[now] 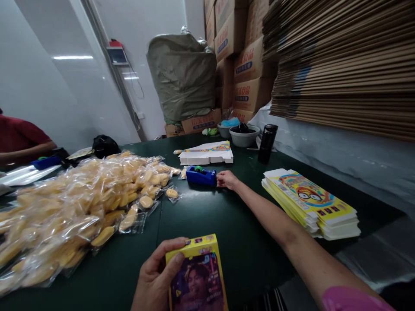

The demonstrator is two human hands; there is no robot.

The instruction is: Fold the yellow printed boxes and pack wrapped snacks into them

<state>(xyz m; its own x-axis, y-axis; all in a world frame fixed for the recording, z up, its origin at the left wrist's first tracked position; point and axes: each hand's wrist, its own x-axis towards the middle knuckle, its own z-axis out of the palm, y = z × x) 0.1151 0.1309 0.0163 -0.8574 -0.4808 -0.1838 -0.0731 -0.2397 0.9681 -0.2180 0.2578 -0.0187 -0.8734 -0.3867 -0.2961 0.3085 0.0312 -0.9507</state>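
Observation:
Near the front edge, my left hand [162, 272] is wrapped round a small yellow box [197, 280], thumb on its printed front, which carries a picture of a person. The box is tilted, its yellow end panel toward the table's far side. My right hand [227, 179] reaches forward with fingers pinched at the right end of a blue tape dispenser [201, 176]. A green-cored roll sits in that dispenser. Whatever lies between the right fingertips is too small to make out. Wrapped yellow oval pieces [145, 201] lie left of the dispenser in a large pile.
Flattened printed cartons [311, 196] are stacked at right, white ones [207, 153] behind the dispenser. A black flask [268, 143] and grey bowls [243, 137] stand farther back. A person in a red sleeve [24, 131] is at far left. Cardboard boxes [248, 88] rise behind the dark green table [191, 211].

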